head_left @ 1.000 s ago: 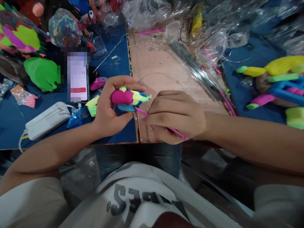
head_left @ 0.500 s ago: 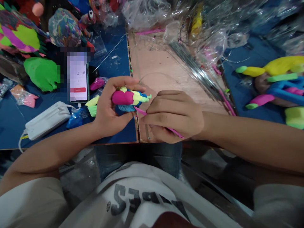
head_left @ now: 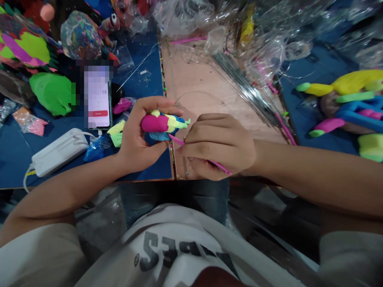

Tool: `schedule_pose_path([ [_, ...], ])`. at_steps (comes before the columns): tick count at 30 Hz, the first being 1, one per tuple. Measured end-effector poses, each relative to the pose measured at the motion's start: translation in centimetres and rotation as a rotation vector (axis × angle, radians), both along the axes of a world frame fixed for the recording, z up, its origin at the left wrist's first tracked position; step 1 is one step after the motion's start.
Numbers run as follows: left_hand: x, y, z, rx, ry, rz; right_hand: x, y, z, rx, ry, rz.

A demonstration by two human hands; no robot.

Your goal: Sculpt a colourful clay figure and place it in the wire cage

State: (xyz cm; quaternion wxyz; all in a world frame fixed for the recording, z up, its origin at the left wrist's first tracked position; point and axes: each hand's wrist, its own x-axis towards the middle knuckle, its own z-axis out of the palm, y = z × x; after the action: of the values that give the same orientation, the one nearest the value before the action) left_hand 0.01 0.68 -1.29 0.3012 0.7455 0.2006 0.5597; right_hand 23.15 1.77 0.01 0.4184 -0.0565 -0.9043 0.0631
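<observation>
My left hand point(head_left: 138, 137) is wrapped around a small clay figure point(head_left: 163, 124) in magenta, yellow-green and blue, held just above the table's near edge. My right hand point(head_left: 218, 144) is closed in a pinch on a thin pink stick tool point(head_left: 177, 140). The tool's tip touches the underside of the figure, and its other end sticks out below my palm.
A phone point(head_left: 98, 99) and a white power bank point(head_left: 60, 151) lie on the blue mat at left, among green and multicoloured clay lumps point(head_left: 52, 91). Clear plastic bags point(head_left: 239, 32) and thin metal rods point(head_left: 245, 87) cover the wooden board behind. Coloured clay pieces point(head_left: 350, 103) lie at right.
The hands and figure have barely shifted. The pink tool's tip has moved slightly against the figure. The phone screen display has changed.
</observation>
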Motion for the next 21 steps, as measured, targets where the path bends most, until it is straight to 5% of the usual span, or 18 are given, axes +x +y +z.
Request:
schedule_pose_path([
  [4,0.1,-0.52,0.69,-0.09,0.013,0.036,-0.25,0.11,-0.33,0.02,-0.027,-0.044],
  [12,-0.4,0.22,-0.14,-0.012,0.054,0.004,0.13,0.13,0.58,0.0,-0.011,0.029],
  [21,-0.48,-0.49,0.58,-0.202,0.076,-0.063,0.45,0.34,-0.04,0.005,0.03,0.018],
])
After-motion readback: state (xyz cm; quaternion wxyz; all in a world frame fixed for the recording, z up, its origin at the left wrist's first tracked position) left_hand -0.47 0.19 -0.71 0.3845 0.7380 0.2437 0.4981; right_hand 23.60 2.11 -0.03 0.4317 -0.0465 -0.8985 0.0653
